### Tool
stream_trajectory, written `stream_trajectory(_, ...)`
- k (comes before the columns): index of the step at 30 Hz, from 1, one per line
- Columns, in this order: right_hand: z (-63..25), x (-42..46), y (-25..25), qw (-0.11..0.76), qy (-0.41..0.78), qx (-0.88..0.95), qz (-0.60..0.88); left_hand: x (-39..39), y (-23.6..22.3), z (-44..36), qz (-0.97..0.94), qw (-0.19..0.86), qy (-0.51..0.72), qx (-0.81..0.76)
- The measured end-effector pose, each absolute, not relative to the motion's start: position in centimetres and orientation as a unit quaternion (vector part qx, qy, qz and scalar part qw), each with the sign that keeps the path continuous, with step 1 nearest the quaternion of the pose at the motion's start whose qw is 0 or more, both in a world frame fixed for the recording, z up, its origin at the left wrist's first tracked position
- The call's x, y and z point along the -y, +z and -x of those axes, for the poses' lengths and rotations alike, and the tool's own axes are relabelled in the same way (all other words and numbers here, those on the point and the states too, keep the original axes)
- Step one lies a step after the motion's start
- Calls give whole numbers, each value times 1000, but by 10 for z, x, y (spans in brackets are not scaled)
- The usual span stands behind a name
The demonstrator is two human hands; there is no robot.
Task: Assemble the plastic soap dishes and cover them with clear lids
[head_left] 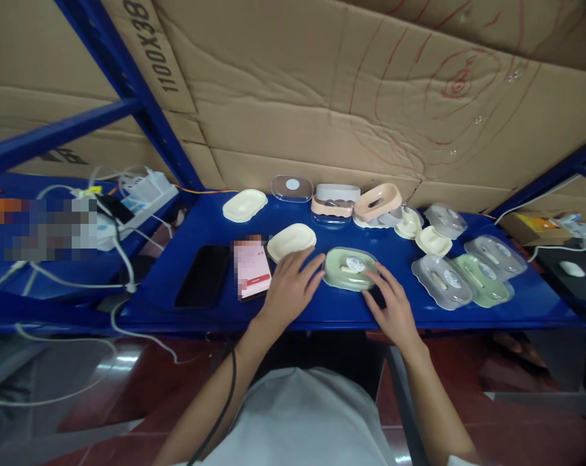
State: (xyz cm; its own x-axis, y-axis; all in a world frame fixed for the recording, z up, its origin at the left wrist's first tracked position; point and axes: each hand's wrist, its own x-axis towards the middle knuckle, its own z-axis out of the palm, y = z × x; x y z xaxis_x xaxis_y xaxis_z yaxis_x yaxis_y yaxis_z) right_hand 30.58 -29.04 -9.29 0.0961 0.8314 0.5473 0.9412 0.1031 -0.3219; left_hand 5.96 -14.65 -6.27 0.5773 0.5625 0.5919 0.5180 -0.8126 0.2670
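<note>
A light green soap box with a clear lid and a round white sticker lies flat on the blue table, between my hands. At its left end are the fingertips of my left hand, which is open with the fingers spread. My right hand is open too, its fingers at the box's right end and the thumb apart below. Whether the fingertips press on the box I cannot tell. Partly behind my left fingers lies a cream oval dish.
Left of my hands lie a lit phone and a dark phone. Along the back are a cream dish, a clear lid and peach trays. At right sit lidded grey and green boxes. Blue posts frame the cardboard wall.
</note>
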Motion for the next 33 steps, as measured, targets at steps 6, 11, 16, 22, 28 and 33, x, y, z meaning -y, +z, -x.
stream_trajectory(6, -305, 287, -95, 349, -184, 570, 721, 123, -53, -60, -891, 90, 230, -380)
stream_trajectory(11, -299, 291, -97, 318, -189, 634, 679, 75, -30, -44, -857, 93, 279, -424)
stream_trajectory(16, -292, 294, -94, 305, -160, 672, 655, 4, -5, -15, -774, 51, 183, -604)
stream_trajectory(22, -276, 289, -88, 273, -118, 730, 615, -26, 2, -16, -805, 80, 137, -572)
stream_trajectory(28, -275, 292, -91, 308, -117, 717, 615, -7, -2, -69, -915, 170, 83, -357)
stream_trajectory(33, -292, 279, -55, 316, -130, 752, 564, 23, -12, -86, -923, 196, 22, -329)
